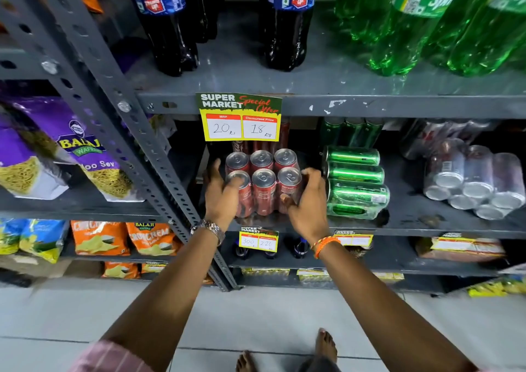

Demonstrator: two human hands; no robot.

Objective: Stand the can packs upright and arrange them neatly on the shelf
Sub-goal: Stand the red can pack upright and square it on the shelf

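Note:
A shrink-wrapped pack of red cans (263, 181) stands upright at the left end of the grey middle shelf (412, 223), can tops facing up. My left hand (220, 194) grips its left side and my right hand (308, 201) grips its right side. Right of it, a pack of green cans (355, 184) lies on its side, touching my right hand's knuckles. Further right, a pack of silver cans (469, 184) also lies on its side, can ends toward me. More red, green and silver cans stand in the dark at the back.
A slanted metal upright (159, 172) borders the red pack on the left. A yellow price tag (240, 121) hangs from the shelf above, which carries cola bottles (170, 30) and green bottles (412, 24). Snack bags (71, 149) fill the left rack.

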